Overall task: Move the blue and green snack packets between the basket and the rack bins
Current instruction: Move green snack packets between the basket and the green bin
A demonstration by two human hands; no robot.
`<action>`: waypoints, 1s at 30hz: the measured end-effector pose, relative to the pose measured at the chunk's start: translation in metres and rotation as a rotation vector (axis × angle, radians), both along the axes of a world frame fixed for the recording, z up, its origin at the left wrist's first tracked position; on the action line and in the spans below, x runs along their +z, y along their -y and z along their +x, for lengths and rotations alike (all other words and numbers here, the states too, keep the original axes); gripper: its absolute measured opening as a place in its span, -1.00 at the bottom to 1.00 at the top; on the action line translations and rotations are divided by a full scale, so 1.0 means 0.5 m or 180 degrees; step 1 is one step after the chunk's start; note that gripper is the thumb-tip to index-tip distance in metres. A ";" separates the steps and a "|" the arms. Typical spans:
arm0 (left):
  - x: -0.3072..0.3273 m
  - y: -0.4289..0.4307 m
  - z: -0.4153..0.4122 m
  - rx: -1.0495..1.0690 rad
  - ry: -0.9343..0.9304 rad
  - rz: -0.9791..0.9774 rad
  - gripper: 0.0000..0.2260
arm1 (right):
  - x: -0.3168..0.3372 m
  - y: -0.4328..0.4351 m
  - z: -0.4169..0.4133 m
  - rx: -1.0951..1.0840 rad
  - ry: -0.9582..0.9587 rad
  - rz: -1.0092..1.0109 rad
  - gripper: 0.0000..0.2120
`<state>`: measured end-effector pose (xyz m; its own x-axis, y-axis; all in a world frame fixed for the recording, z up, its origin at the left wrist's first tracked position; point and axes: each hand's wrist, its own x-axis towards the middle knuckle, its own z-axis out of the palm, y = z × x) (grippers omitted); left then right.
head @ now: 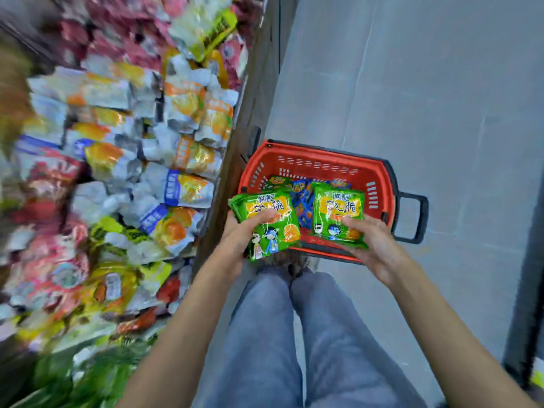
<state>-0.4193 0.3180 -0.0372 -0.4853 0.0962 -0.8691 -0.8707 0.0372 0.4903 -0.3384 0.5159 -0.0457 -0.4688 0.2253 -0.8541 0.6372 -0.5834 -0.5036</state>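
Grey shop floor point(441, 98) lies under a red plastic basket point(321, 160). Above it, left hand point(235, 240) and right hand point(376, 248) each grip light, crinkly green foil snack packets point(265, 207), probably slippery, best pinched at their edges.

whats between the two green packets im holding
Head view: blue packets in the basket show between the left green packet and right green packet.

Grey floor point(441, 83) under me, red basket point(318, 164) standing on it close beside the rack bins point(251, 107), blue packets point(301, 206) and green packets point(276, 181) lying in the basket, bins holding heaped packets point(188, 107), blurred, probably white, orange and red snacks
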 end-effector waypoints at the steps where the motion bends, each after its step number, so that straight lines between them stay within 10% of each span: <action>1: 0.035 0.010 0.008 -0.0010 -0.0084 0.0002 -0.50 | 0.037 0.008 0.010 0.0001 -0.0072 0.0010 -0.87; 12: 0.274 0.096 0.208 0.0985 -0.0679 0.0159 -0.65 | 0.235 0.011 0.142 0.0707 -0.0748 0.0036 -0.88; 18: 0.290 0.107 0.442 0.2078 -0.0521 -0.0011 -0.23 | 0.257 0.005 0.216 0.1948 -0.0815 -0.0040 -0.85; 30: 0.300 0.180 0.842 0.4369 -0.0506 0.0088 -0.36 | 0.275 0.280 0.280 0.4252 -0.0824 -0.0311 -0.86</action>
